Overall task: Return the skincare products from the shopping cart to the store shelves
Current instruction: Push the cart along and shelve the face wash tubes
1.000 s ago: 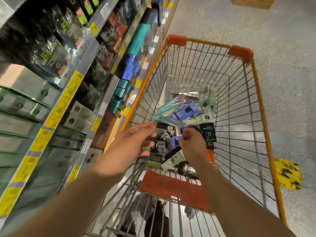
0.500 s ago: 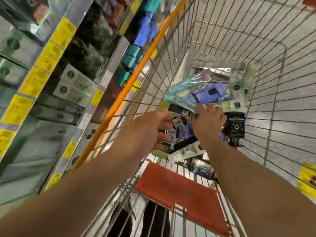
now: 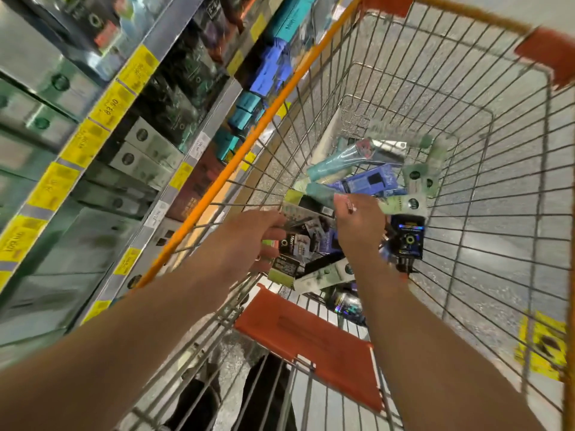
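Both your hands are down in the shopping cart (image 3: pixel 485 169) among the skincare products (image 3: pixel 367 181). Your left hand (image 3: pixel 249 237) curls its fingers round a dark box (image 3: pixel 298 244) printed "Men". Whether your right hand (image 3: pixel 357 225) grips anything, you cannot tell. On the store shelves (image 3: pixel 174 51), one yellow price tag (image 3: pixel 112 105) reads "83.90".
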`<state>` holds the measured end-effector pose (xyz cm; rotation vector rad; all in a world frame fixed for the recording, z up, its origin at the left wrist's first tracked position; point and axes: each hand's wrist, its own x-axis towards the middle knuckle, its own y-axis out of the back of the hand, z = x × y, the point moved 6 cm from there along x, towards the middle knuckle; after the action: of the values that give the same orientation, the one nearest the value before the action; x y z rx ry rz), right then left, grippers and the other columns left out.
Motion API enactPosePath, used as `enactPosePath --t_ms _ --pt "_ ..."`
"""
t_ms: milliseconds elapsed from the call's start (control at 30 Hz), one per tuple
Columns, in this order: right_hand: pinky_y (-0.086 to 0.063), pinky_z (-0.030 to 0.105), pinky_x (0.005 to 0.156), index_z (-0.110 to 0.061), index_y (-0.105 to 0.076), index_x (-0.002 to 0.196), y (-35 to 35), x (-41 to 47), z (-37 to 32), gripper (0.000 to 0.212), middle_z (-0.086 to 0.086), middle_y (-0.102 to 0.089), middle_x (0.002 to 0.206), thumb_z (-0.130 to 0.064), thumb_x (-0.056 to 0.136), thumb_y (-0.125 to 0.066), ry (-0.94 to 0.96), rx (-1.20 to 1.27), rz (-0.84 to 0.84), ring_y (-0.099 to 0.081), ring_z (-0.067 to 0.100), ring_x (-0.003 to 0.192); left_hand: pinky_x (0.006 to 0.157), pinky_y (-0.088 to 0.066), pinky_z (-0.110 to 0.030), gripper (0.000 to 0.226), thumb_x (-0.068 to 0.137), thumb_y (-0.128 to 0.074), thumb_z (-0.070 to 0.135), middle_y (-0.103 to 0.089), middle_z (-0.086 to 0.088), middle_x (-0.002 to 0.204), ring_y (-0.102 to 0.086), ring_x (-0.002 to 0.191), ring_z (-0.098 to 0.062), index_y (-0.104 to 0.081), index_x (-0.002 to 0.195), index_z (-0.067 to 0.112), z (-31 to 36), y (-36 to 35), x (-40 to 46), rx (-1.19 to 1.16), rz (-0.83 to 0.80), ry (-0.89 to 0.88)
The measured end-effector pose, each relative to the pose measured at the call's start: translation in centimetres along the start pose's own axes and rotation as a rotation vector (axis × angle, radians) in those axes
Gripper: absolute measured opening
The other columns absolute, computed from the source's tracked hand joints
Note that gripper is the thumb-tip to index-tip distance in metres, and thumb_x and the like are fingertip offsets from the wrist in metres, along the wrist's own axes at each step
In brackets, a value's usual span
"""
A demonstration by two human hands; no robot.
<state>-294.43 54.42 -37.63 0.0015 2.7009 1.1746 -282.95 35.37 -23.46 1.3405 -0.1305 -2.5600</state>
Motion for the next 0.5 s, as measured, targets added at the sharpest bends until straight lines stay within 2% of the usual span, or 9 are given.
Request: enactPosePath --t_ms 67,100,167,233,367,433,500 --pt "-0.035 0.031 0.071 -0.01 -0.075 0.096 1.7 -1.3 -1.1 0.039 -0.001 -0.062 0.084 -0.043 0.103 -0.056 -0.055 0.152 0.034 -0.062 0.024 0.084 0.092 -0.058 -0.048 0.024 0.104 -0.055 0.037 -0.076 -0.001 0.106 -0.068 0.087 -0.02 -0.073 0.109 0.022 0.0 0.3 -0.7 -0.012 0.003 -0.008" --pt "-0.039 0.032 0.072 -0.012 -0.075 0.095 2.4 -1.8 -1.5 0.037 -0.001 -0.064 0.084 -0.043 0.103 -0.057 -0.1 0.195 0.038 -0.062 0.023 0.083 0.09 -0.059 -0.046 0.023 0.103 -0.057 0.037 -0.076 -0.001 0.106 -0.068 0.088 -0.02 -0.073 0.11 0.022 0.1 0.4 -1.0 -0.016 0.002 -0.02" --pt "-0.049 0.04 0.071 -0.015 -0.067 0.081 3.9 -3.1 -2.5 0.038 0.003 -0.066 0.078 -0.047 0.102 -0.06 -0.162 0.294 0.06 -0.062 0.023 0.075 0.086 -0.059 -0.043 0.022 0.102 -0.06 0.035 -0.077 -0.001 0.108 -0.07 0.091 -0.022 -0.072 0.115 0.021 0.5 0.3 -1.9 -0.026 -0.011 -0.048" --pt "-0.047 0.044 0.064 -0.009 -0.06 0.073 5.8 -4.1 -4.0 0.049 0.01 -0.062 0.07 -0.05 0.1 -0.061 -0.144 0.355 0.102 -0.053 0.02 0.063 0.086 -0.057 -0.043 0.02 0.103 -0.06 0.029 -0.076 -0.002 0.109 -0.069 0.091 -0.023 -0.071 0.116 0.019 1.4 0.2 -2.8 -0.037 -0.024 -0.084" --pt "-0.036 0.03 0.054 -0.009 -0.046 0.066 10.1 -6.4 -8.1 0.057 0.01 -0.051 0.064 -0.053 0.098 -0.064 -0.133 0.374 0.127 -0.039 0.014 0.057 0.079 -0.052 -0.036 0.019 0.104 -0.056 0.014 -0.071 -0.018 0.111 -0.062 0.089 -0.022 -0.069 0.117 0.015 4.2 0.3 -5.7 -0.042 -0.104 -0.24" --pt "-0.036 0.037 0.056 -0.006 -0.051 0.071 12.4 -7.8 -10.6 0.057 0.015 -0.057 0.07 -0.054 0.098 -0.063 -0.09 0.373 0.143 -0.043 0.019 0.06 0.08 -0.052 -0.032 0.02 0.103 -0.056 0.013 -0.072 -0.018 0.113 -0.063 0.089 -0.02 -0.069 0.118 0.017 5.4 1.1 -7.3 -0.02 -0.119 -0.306" --pt "-0.04 0.038 0.06 -0.008 -0.057 0.074 14.7 -9.2 -13.4 0.053 0.012 -0.059 0.071 -0.055 0.099 -0.062 -0.025 0.368 0.176 -0.05 0.025 0.064 0.072 -0.053 -0.024 0.02 0.102 -0.057 0.011 -0.071 -0.018 0.113 -0.063 0.088 -0.018 -0.069 0.117 0.017 6.6 2.3 -9.1 -0.047 -0.13 -0.353"
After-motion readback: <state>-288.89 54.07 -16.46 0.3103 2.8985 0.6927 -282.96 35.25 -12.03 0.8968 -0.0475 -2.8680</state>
